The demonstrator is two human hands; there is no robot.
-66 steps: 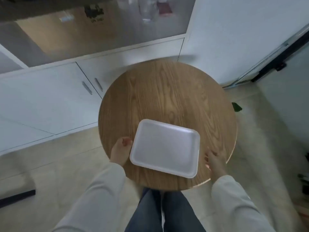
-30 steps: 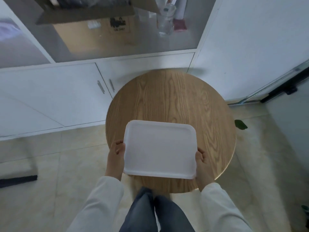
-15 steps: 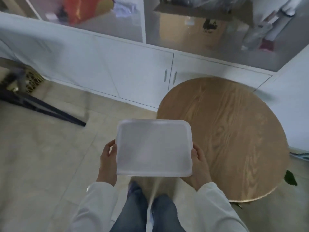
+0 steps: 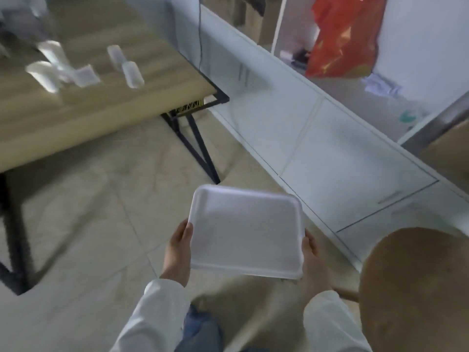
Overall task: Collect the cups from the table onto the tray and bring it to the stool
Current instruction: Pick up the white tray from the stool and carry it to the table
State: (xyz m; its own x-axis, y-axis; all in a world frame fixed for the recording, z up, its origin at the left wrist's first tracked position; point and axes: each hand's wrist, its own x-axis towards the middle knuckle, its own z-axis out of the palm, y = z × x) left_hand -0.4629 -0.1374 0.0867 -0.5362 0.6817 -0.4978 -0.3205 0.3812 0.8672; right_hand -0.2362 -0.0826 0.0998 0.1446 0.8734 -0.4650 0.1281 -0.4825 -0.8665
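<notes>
Pale long sleeves, blue denim legs

Loose whitish cuffs at left hand (image 4: 177,252) and right hand (image 4: 313,265); both bare, no rings or watch visible; blurred jeans (image 4: 200,331) below.

Wooden table (image 4: 106,107) on black legs; several blurred white cups (image 4: 132,73) rest on it.

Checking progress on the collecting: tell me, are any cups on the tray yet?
No. The tray, held by the left hand and right hand, is bare; the cups remain on the table.

Left hand (image 4: 177,252), right hand (image 4: 313,262) grip empty tray (image 4: 247,232); cups (image 4: 83,64) on table (image 4: 76,113).
</notes>
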